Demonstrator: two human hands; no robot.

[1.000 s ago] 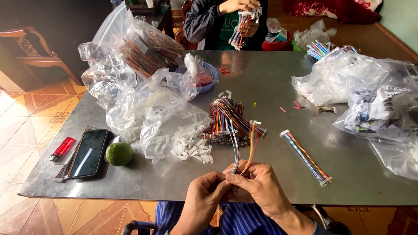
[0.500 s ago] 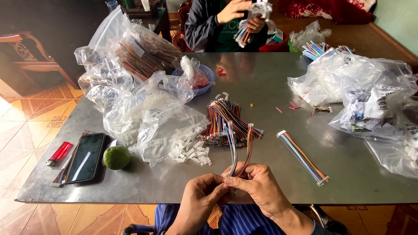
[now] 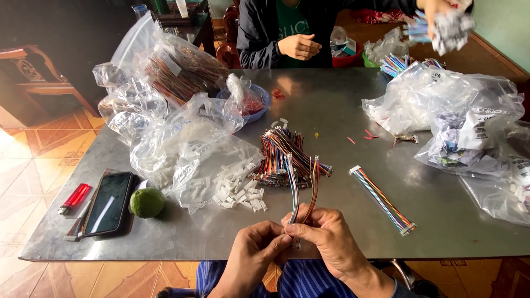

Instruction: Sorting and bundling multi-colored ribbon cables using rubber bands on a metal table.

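Clear plastic bags (image 3: 165, 110) are piled on the left side of the metal table (image 3: 331, 99), and some are filled with brown wires. One open bag (image 3: 210, 160) has small white plastic pieces spilled out in front of it. More crumpled clear bags (image 3: 464, 127) with white paper labels are heaped on the right. A pile of colourful wires (image 3: 284, 154) is seen in the middle, and one flat rainbow wire strip (image 3: 382, 200) is laid alone to its right. A black phone (image 3: 109, 202), a red lighter (image 3: 74, 198) and a green lime (image 3: 147, 202) are set near the left edge. Two thin wire strips (image 3: 302, 187) are held upright at the near edge. The left hand (image 3: 255, 254) and right hand (image 3: 327, 243) are pressed together, with fingers pinched on the lower ends of the strips.
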